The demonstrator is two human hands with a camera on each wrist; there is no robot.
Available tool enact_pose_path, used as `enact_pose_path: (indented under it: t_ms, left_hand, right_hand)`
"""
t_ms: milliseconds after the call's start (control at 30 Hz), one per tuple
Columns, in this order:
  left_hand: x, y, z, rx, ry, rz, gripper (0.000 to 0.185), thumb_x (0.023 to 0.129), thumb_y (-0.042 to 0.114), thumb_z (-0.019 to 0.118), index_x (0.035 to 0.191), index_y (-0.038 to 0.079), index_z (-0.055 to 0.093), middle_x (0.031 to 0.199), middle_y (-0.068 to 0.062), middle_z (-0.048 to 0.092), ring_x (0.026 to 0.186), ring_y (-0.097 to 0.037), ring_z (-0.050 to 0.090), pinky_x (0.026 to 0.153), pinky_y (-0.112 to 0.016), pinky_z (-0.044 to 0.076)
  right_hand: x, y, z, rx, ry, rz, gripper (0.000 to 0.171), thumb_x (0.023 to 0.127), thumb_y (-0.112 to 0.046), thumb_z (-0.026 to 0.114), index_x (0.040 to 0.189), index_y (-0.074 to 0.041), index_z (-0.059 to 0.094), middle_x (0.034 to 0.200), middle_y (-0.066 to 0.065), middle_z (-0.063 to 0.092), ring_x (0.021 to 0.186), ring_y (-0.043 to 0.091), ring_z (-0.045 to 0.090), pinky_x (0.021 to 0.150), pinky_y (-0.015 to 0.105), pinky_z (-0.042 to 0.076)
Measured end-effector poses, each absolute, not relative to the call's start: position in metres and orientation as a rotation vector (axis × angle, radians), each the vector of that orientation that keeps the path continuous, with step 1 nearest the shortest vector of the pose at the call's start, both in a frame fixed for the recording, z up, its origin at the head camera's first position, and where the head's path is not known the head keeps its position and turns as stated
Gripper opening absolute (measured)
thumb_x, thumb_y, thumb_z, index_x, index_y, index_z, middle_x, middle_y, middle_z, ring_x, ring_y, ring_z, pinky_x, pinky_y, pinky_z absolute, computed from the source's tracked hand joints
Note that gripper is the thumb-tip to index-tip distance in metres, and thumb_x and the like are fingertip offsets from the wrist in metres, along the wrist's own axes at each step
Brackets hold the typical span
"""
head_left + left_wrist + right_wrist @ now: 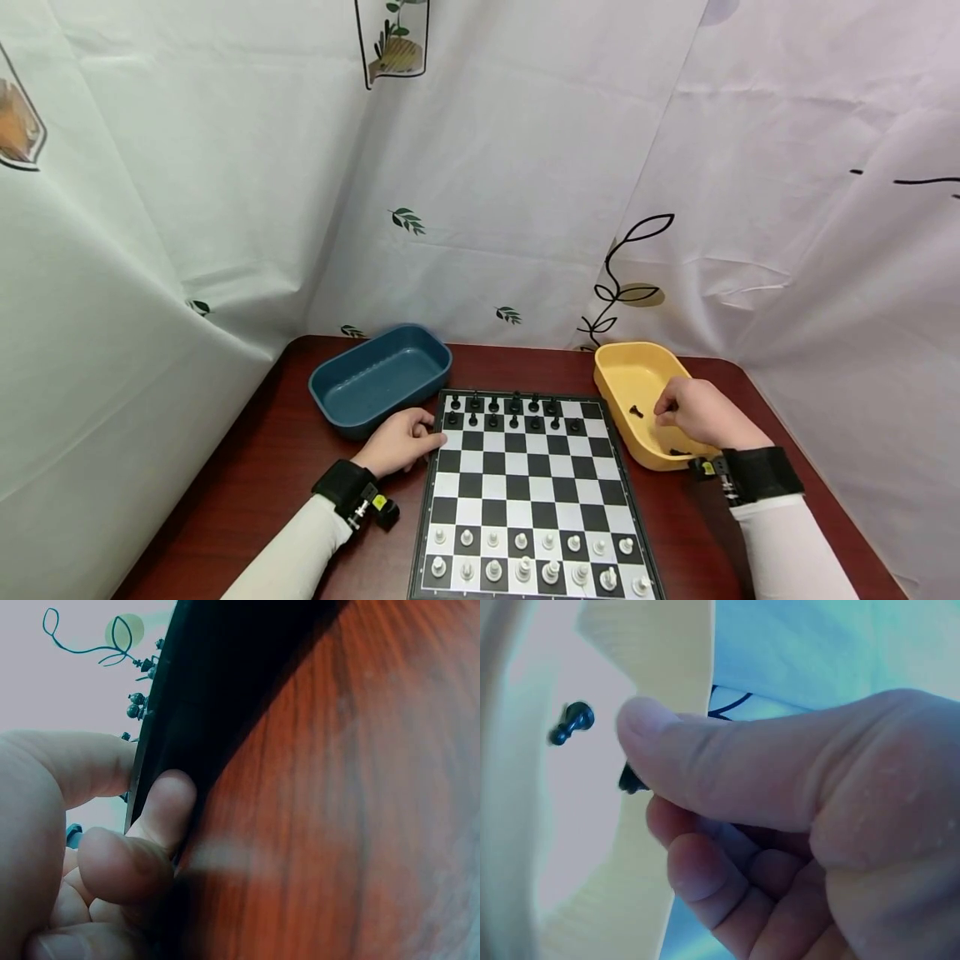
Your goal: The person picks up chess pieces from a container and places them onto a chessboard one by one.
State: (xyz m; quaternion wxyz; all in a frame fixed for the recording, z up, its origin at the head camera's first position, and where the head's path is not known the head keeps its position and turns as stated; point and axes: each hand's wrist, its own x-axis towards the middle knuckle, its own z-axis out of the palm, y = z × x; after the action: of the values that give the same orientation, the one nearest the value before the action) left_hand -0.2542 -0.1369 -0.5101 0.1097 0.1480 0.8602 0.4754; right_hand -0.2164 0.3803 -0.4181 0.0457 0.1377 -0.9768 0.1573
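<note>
A magnetic-looking chessboard (525, 467) lies on the table, with white pieces (522, 568) in two rows at the near end and black pieces (514, 408) at the far end. My left hand (401, 442) grips the board's left edge; one finger rests on top while another digit (171, 802) presses the side. Over the yellow bin (622, 383) is my right hand (701, 410), pinching a small black chess piece (632, 780) mostly covered by the thumb. A black pawn (574, 722) lies on the bin's floor, and another dark piece (680, 452) lies near its closest end.
A blue bin (382, 379) stands at the back left, just behind my left hand. The dark red table (360, 550) ends at a patterned white curtain (480, 208) behind and at both sides.
</note>
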Motion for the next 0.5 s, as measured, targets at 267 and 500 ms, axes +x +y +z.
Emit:
enact_pose_path:
  t_ms: [267, 500]
  left_hand:
    - [-0.254, -0.137, -0.511, 0.459, 2.529, 1.405, 0.05, 0.101, 0.032, 0.083, 0.13, -0.004, 0.065, 0.07, 0.001, 0.063, 0.044, -0.012, 0.049, 0.048, -0.032, 0.045]
    - [-0.254, -0.138, -0.511, 0.458, 2.52, 1.416, 0.049, 0.102, 0.03, 0.083, 0.131, -0.005, 0.065, 0.071, 0.0, 0.063, 0.044, -0.012, 0.049, 0.047, -0.031, 0.045]
  right_hand:
    - [-0.216, 0.377, -0.408, 0.485, -2.892, 0.42, 0.014, 0.089, 0.002, 0.09, 0.09, -0.009, 0.081, 0.088, -0.005, 0.073, 0.081, 0.016, 0.067, 0.074, 0.042, 0.059]
    - [-0.221, 0.371, -0.404, 0.526, -2.815, 0.369, 0.014, 0.09, 0.002, 0.088, 0.091, -0.011, 0.082, 0.089, -0.004, 0.074, 0.084, 0.019, 0.069, 0.077, 0.046, 0.06]
